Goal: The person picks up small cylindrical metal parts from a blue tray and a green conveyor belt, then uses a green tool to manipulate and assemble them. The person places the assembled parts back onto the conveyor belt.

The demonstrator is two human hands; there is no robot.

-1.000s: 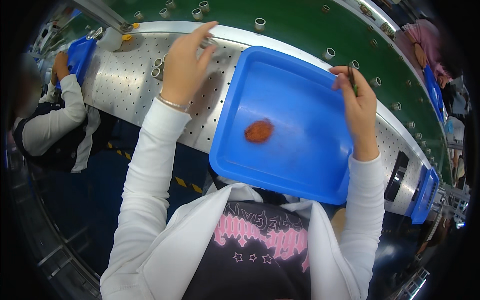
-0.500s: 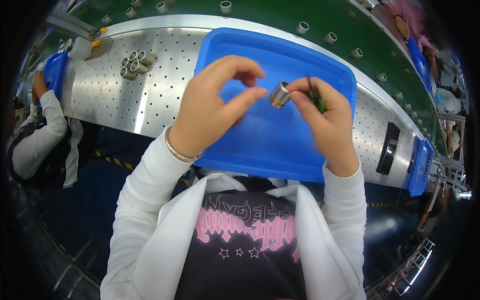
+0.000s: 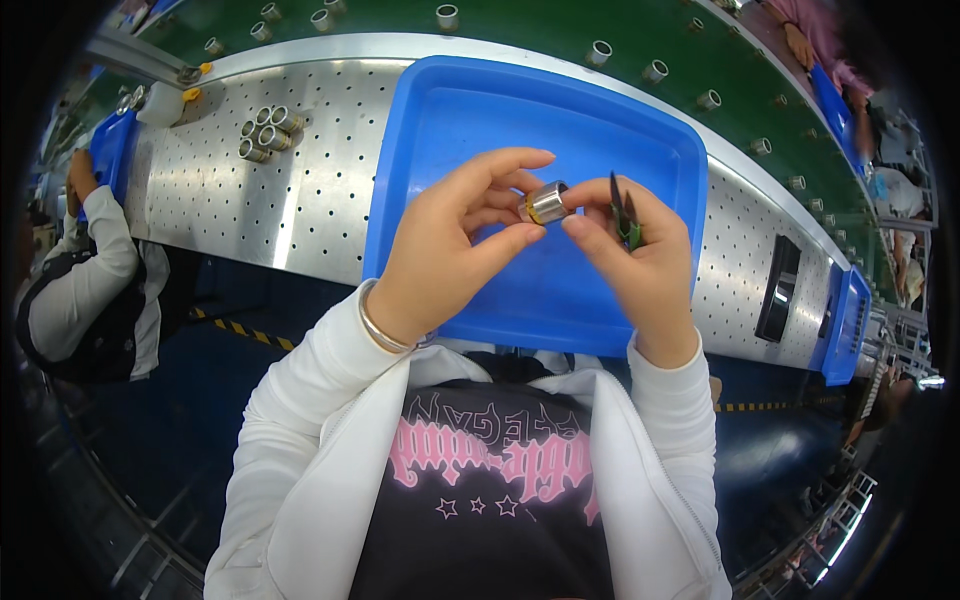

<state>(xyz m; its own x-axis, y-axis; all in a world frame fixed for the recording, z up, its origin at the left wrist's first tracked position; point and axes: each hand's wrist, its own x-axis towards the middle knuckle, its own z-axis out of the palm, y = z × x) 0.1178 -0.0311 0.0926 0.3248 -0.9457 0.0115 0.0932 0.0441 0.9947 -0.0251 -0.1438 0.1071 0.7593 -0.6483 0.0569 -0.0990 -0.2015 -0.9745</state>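
A short silver metal sleeve with a yellowish band at one end is tilted above the blue tray. My left hand is closed round the banded end, thumb below and fingers behind. At the sleeve's open end, the index finger and thumb of my right hand pinch the rim. Tucked in that same hand is a pair of small snips with dark pointed blades and a green handle; the rest of it is hidden by the palm and fingers.
The blue tray rests on a perforated metal bench. Several similar sleeves stand grouped at left. Beyond runs a green conveyor carrying spaced-out sleeves. A black object lies at right; a co-worker's sleeve shows at far left.
My left hand has moved right and closed on the metal sleeve, which has tipped toward horizontal and shifted slightly left. The right hand keeps its grip on sleeve and snips.
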